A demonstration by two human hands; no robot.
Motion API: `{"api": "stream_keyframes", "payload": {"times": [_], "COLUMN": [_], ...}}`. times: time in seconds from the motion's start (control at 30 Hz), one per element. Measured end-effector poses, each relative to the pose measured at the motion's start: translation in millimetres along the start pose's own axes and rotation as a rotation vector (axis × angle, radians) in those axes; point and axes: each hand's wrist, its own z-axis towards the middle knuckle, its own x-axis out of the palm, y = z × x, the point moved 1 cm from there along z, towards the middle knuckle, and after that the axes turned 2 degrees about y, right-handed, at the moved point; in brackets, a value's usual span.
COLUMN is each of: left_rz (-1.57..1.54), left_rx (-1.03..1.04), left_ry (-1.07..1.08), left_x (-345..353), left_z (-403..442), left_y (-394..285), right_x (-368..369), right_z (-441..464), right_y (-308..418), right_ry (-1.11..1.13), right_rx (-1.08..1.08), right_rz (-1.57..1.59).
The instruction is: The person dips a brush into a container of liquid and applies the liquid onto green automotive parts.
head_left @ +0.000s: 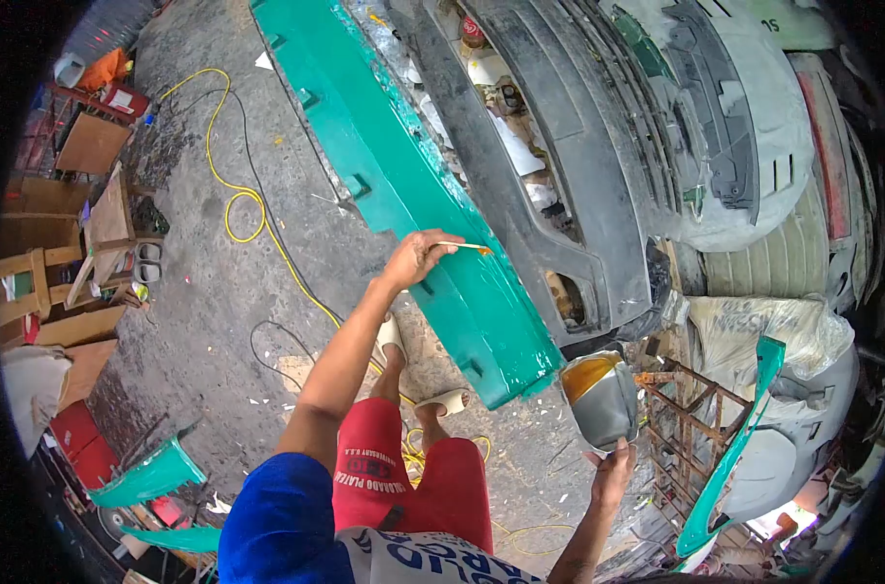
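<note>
My left hand [420, 259] is closed on a thin pale stick [462, 244], whose orange-tipped end touches the long green panel [442, 263] near its right edge. The panel looks glossy, with a whitish, uneven strip along that edge. Beyond the panel's lower right end, my right hand [613, 472] grips the bottom of a grey metal container [603, 399]. Amber liquid shows in the container's upper part. What the fingers under the container do is partly hidden.
Grey bumpers [559, 127] lie close along the panel's right side. A rusty metal frame [690, 414] and a green strip [744, 448] stand at the lower right. A yellow hose [214, 127] crosses the floor at left, near wooden boards [92, 146].
</note>
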Motion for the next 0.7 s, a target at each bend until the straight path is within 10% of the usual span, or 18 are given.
{"api": "stream_keyframes", "payload": {"times": [0.5,0.7], "left_rz": [0.250,0.198], "left_rx": [0.045,-0.023], "left_ry": [-0.095,-0.543], "left_x": [-145.2,-160.9], "left_z": [56.0,68.8], "left_y": [9.2,22.6], "right_x": [56.5,43.3], "right_z": [-11.5,-10.7], "right_y": [33.2,25.4], "right_ry": [0.093,0.075], "right_rx": [0.003,0.034], "right_rz": [0.054,0.067]}}
